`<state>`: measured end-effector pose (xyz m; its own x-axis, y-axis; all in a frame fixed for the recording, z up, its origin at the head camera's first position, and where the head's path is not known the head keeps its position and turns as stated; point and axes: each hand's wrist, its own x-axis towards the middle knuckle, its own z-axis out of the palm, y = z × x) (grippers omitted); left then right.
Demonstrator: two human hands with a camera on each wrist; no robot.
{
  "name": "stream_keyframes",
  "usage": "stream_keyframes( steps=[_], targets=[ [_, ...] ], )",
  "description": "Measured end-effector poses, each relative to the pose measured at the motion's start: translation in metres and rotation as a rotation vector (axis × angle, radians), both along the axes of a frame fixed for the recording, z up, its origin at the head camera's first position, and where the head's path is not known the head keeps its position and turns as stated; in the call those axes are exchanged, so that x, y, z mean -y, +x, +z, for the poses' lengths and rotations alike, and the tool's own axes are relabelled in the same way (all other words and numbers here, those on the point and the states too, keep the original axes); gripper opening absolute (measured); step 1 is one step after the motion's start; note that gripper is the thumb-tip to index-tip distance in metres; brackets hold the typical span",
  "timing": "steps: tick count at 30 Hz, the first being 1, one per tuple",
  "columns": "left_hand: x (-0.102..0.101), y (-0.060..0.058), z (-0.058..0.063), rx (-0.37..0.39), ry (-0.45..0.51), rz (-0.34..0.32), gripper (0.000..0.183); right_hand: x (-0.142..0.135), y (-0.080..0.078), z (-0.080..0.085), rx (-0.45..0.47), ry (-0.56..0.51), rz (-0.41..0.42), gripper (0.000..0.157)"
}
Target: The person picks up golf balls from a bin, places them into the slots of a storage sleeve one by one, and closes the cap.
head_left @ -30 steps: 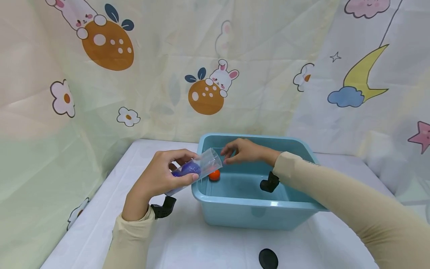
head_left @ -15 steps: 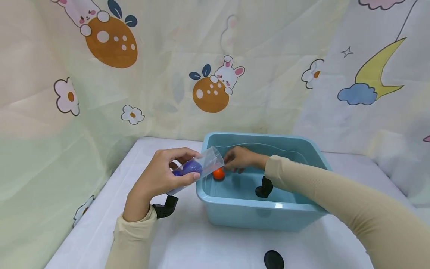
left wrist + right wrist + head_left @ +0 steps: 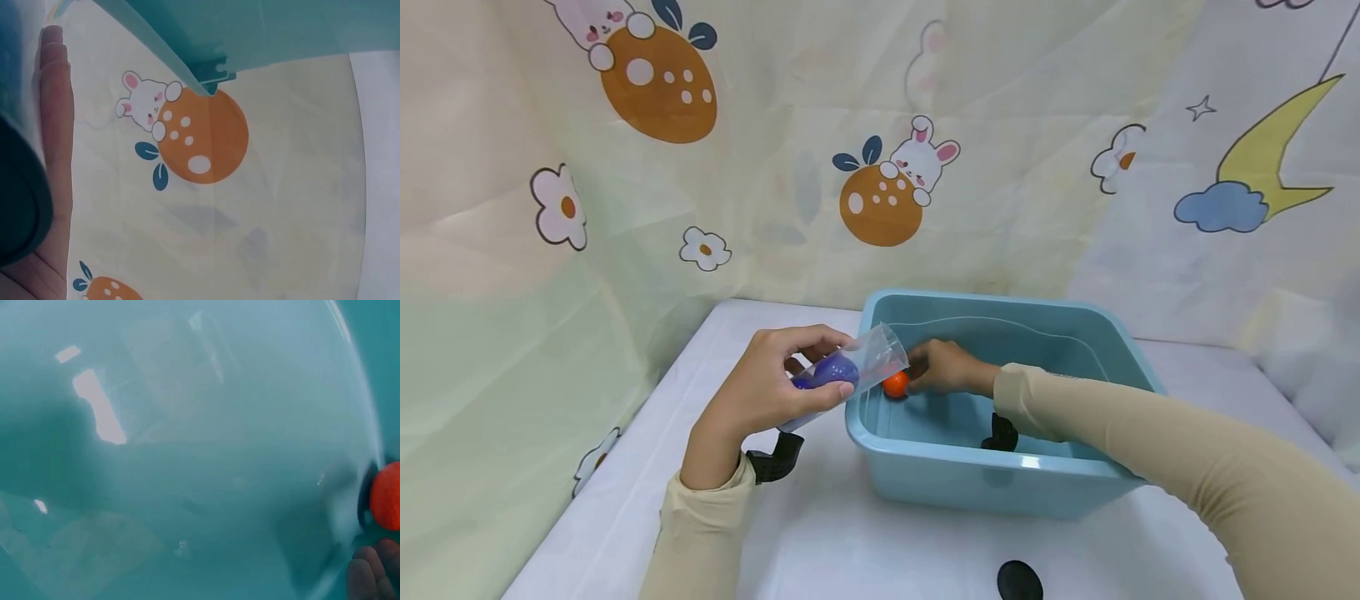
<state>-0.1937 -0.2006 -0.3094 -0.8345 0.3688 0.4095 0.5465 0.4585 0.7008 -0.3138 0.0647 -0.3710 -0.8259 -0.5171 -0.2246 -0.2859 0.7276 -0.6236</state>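
Note:
My left hand grips a clear plastic tube, tilted with its mouth up and to the right over the basin's left rim. Purple balls sit inside it, partly covered by the fingers. In the left wrist view the tube's dark round end shows beside the fingers. Down in the light blue basin, my right hand has its fingertips right beside an orange ball near the left wall. The right wrist view shows this orange ball just above the fingertips.
A black disc lies on the white-covered table in front of the basin. Patterned cloth hangs behind and to the left. Each wrist carries a black camera mount, such as the left mount.
My right hand has come down from above the basin's rim to the orange ball inside. The left hand still holds the tilted tube. The view has shifted slightly left.

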Motion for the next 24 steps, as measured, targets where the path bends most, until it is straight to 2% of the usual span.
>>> stream_keyframes(
  steps=[6,9,17,24],
  targets=[
    [0.001,0.000,0.000,-0.003,0.006,-0.004,0.036,0.002,-0.001,-0.005,-0.029,-0.025,0.027,0.045],
    [0.000,-0.001,0.000,-0.003,0.009,-0.010,0.035,0.003,-0.001,-0.009,-0.015,-0.038,0.049,0.049],
    [-0.001,-0.002,0.000,0.000,0.011,-0.021,0.035,0.007,0.000,-0.015,-0.002,-0.083,0.128,0.067],
    [-0.001,-0.002,0.000,0.018,0.005,-0.012,0.036,0.009,-0.001,-0.015,-0.018,-0.073,0.155,0.068]
  ],
)
